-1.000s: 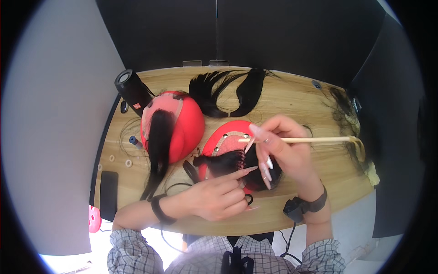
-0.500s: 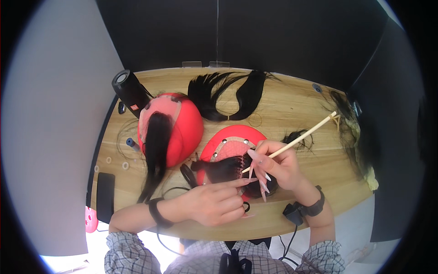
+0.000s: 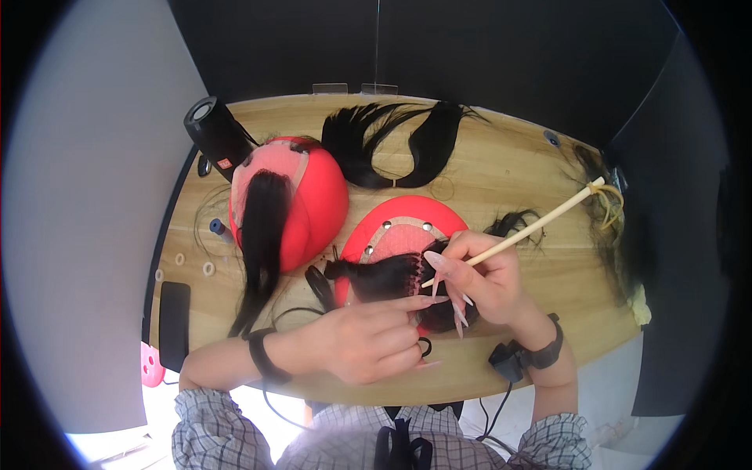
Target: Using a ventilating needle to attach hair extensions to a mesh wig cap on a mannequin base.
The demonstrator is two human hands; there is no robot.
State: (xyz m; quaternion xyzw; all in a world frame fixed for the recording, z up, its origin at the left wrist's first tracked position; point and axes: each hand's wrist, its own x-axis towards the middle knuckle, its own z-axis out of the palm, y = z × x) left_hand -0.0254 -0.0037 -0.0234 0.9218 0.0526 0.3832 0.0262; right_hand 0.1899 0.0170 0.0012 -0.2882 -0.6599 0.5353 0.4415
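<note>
A red wig head (image 3: 404, 210) with a pink net cap (image 3: 398, 240) lies in front of me, and dark hair (image 3: 382, 280) is gathered leftward across the cap. My right hand (image 3: 484, 280) pinches a ventilating needle (image 3: 540, 223) by its pale wooden handle. Its tip end meets the net at the hair's edge; the fine point is too small to make out. My left hand (image 3: 368, 342) rests at the near side of the cap. The index finger reaches toward the needle tip while the other fingers curl under; anything inside them is hidden.
A second red head (image 3: 319, 205) with a dark ponytail stands left, beside a black cylindrical speaker (image 3: 215, 133). A dark hair bundle (image 3: 432, 153) lies behind. A black phone-like slab (image 3: 175, 325) is near left, and a black plug-like block (image 3: 507, 362) sits by my right wrist.
The whole view has shifted, so the table and heads sit higher in it. My right hand and the needle's back end have moved slightly right. Both hands keep their grip and pose.
</note>
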